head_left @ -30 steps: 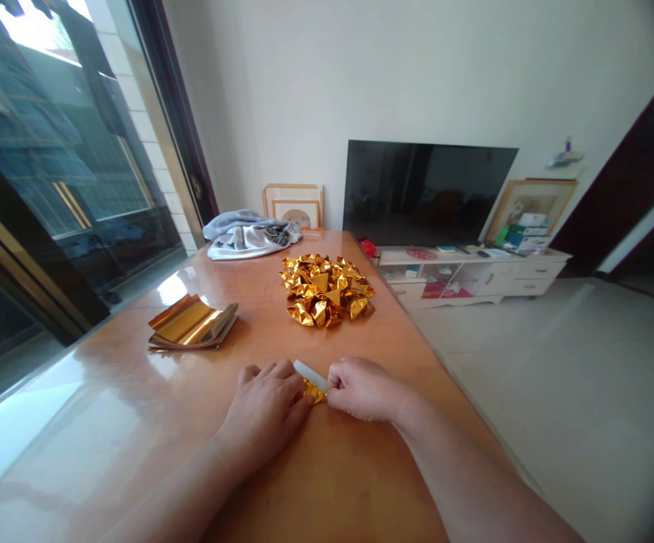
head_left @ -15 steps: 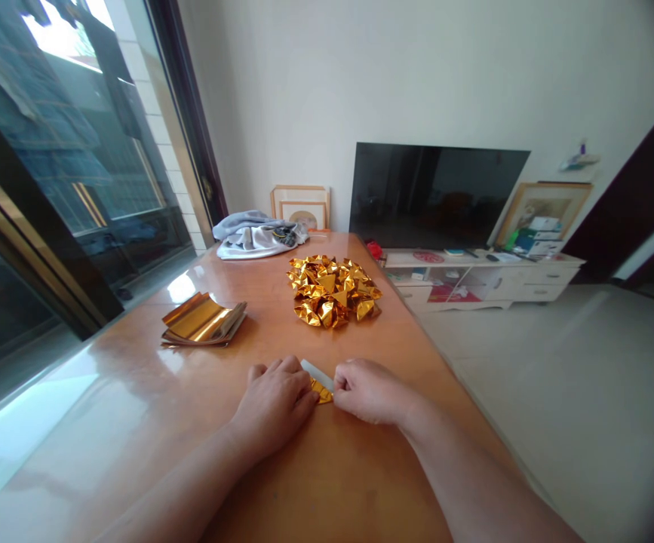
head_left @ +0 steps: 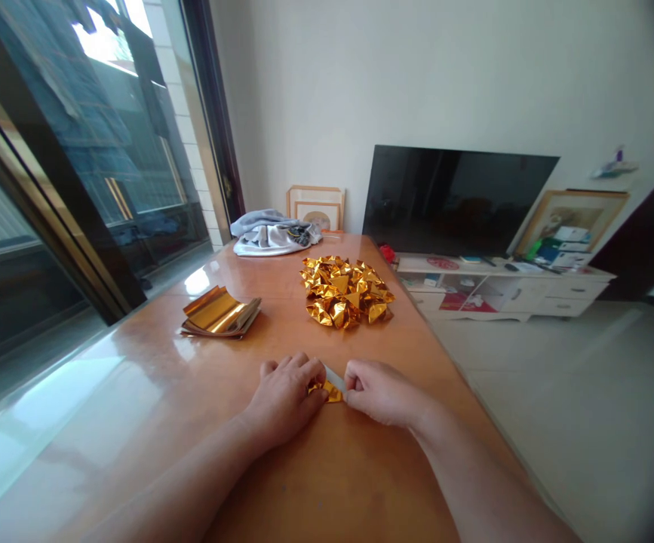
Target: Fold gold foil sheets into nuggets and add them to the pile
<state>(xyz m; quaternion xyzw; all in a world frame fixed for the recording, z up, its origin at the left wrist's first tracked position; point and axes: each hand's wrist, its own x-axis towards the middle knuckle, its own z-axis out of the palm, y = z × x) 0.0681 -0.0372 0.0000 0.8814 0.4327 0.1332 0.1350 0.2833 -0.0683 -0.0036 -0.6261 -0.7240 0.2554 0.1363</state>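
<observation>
A small piece of gold foil paper (head_left: 334, 391) lies on the wooden table between my hands, with a pale whitish strip along its far side. My left hand (head_left: 288, 396) has curled fingers on its left end, the thumb and fingertips pinching it against the table. Closed in a pinch, my right hand (head_left: 380, 392) is at the strip's right end. The fingers hide both ends of the paper. Beyond my hands sits a pile of folded gold foil pieces (head_left: 346, 292). To the left of that pile is a stack of flat gold foil sheets (head_left: 222, 312), its top sheet curling up.
Grey cloth (head_left: 274, 234) is bunched at the far end of the glossy table (head_left: 327, 483), near framed pictures (head_left: 316, 208). A television (head_left: 456, 200) stands on a white cabinet (head_left: 522, 294) beyond the table's right edge. Glass sliding doors (head_left: 94, 143) are on the left.
The view has turned slightly left, so everything sits further right. Less of the whitish strip's width shows now. Both hands keep their hold on the gold foil paper.
</observation>
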